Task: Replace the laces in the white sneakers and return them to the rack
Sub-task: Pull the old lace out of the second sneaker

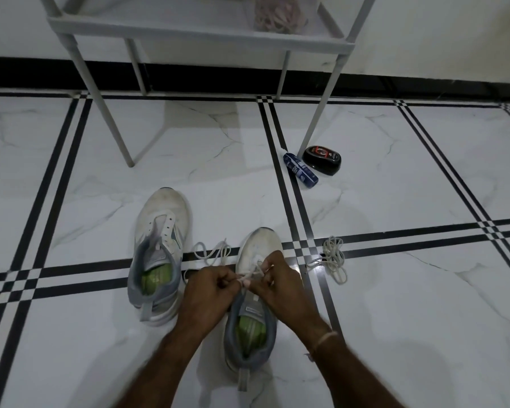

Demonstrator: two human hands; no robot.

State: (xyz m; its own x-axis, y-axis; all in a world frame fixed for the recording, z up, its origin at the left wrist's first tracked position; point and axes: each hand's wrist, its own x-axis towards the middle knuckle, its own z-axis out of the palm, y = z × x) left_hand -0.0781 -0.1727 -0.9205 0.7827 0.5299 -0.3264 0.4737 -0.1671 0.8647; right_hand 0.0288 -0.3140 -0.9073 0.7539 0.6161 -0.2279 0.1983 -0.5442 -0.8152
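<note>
Here left hand [209, 287] and right hand [280, 285] pinch the lace [258, 270] — sneaker [262, 242] points toe-away.

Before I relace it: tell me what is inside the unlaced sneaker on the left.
Inside the unlaced sneaker a green insole shows at the heel opening. The tongue hides everything toward the toe.

Two sneakers [159, 231] [262, 245]; two laces [215, 253] [334, 260]; one rack [189, 35]; one bottle [300, 170]; one black tin [322, 159]
</note>
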